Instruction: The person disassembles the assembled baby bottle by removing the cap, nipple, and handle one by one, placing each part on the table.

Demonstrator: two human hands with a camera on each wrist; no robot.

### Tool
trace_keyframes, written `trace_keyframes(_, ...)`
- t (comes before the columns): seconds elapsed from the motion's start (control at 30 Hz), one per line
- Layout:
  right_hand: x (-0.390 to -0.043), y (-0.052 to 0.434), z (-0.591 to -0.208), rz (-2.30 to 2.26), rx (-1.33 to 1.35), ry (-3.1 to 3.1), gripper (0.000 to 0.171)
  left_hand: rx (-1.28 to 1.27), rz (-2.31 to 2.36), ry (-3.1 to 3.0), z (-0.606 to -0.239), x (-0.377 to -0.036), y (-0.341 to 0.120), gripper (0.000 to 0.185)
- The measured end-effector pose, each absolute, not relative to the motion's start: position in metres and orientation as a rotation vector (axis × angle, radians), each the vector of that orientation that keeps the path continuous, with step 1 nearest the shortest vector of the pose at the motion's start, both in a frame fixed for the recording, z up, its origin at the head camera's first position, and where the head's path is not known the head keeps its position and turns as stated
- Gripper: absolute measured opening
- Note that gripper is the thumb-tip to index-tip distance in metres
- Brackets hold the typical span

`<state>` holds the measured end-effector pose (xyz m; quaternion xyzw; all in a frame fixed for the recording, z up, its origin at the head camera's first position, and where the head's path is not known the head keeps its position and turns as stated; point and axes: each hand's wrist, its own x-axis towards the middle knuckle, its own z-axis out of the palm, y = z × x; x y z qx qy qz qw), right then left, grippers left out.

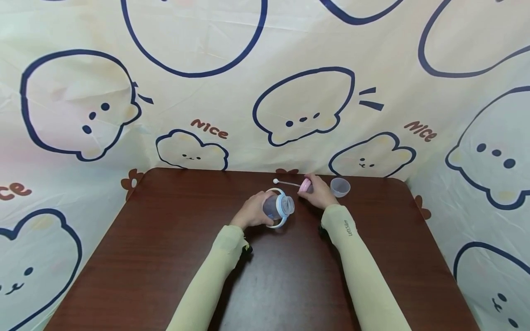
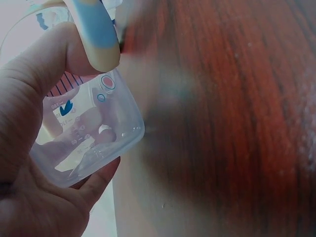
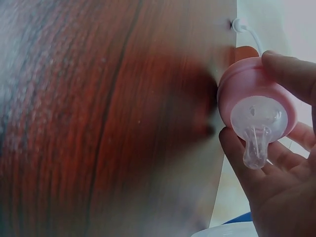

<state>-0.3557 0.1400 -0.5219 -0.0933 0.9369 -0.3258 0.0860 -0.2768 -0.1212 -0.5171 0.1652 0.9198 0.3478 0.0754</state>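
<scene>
Mostly w/ bottle point(image 1: 276, 207) base behind left hand point(image 1: 251, 212).

Both sleeved arms reach forward; left hand point(image 1: 253, 212) curled in a grip, right hand point(image 1: 318, 195) pinching, fingers bent.

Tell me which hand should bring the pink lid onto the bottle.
Right hand: it already pinches the pink lid beside the bottle, which the left hand grips.
</scene>
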Motion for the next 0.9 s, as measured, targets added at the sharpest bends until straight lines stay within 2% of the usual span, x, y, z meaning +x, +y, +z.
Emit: trace_keyframes(0.9, -0.3512, 0.1443, -0.5241, -0.952, -0.274, 2.786, 0.085, 0.498, 1.031, 2.777, -0.5173, -0.2766, -0.1212, 0.080)
